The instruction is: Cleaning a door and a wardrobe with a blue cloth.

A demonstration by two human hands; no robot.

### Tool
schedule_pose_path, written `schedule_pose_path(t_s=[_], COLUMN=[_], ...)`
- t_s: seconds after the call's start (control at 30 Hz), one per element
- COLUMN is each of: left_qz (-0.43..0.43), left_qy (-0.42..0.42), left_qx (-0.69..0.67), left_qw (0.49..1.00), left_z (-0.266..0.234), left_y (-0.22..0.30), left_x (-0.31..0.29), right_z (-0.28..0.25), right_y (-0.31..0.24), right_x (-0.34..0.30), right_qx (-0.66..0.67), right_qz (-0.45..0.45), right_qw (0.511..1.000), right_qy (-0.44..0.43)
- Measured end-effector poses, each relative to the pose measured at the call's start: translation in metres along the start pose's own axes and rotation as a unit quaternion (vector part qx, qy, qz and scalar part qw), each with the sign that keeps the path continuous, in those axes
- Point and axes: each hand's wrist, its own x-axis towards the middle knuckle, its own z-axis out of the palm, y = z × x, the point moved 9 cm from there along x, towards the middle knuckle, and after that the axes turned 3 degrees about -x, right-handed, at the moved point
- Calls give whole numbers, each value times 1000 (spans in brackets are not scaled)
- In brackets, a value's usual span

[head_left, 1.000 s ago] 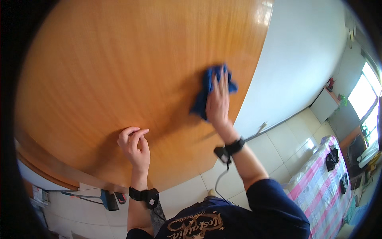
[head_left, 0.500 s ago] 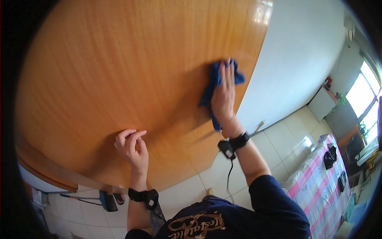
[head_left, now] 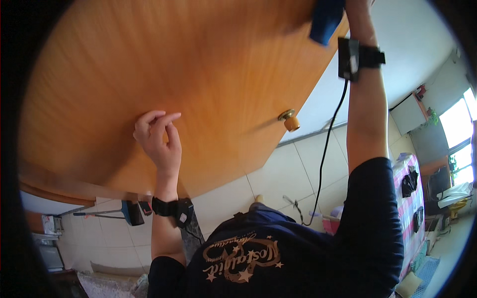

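Note:
A wooden door (head_left: 208, 64) fills the upper left of the head view, with a round knob (head_left: 290, 121) near its right edge. High up by that edge, a blue cloth (head_left: 326, 22) hangs from my right hand (head_left: 358, 6). The top of the picture cuts off most of that hand, and its fingers are hidden. My left hand (head_left: 158, 141) is in front of the lower left part of the door, its fingers loosely bent and apart. Nothing is in it, and whether it touches the door I cannot tell.
Beyond the door's right edge is a white wall (head_left: 412, 44). A bed with a pink checked cover (head_left: 403, 198) stands at the right, below a window (head_left: 457, 119). A broom and dustpan (head_left: 132, 213) rest on the tiled floor at left. A black cable (head_left: 325, 154) hangs from my right wrist.
My right hand and the blue cloth have moved up and to the right, uncovering the doorknob. My left hand appears higher in the picture, and the view has shifted slightly.

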Motion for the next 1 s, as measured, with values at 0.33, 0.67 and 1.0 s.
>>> schedule_pose_path(t_s=[0.33,0.67,1.0], left_qz=[-13,-34,-109], left_qy=[-43,-126,-234], left_qx=[-140,-233,-252], left_qw=[989,964,932], left_z=[-29,-9,10], left_y=[-6,9,-2], left_x=[-15,-44,-102], right_z=[-10,-49,-47], right_y=[53,-3,119], right_x=[-325,-551,-479], right_qx=[-57,47,-267], right_qz=[206,554,326], right_qw=[977,791,692], right_qy=[-11,-255,-586])
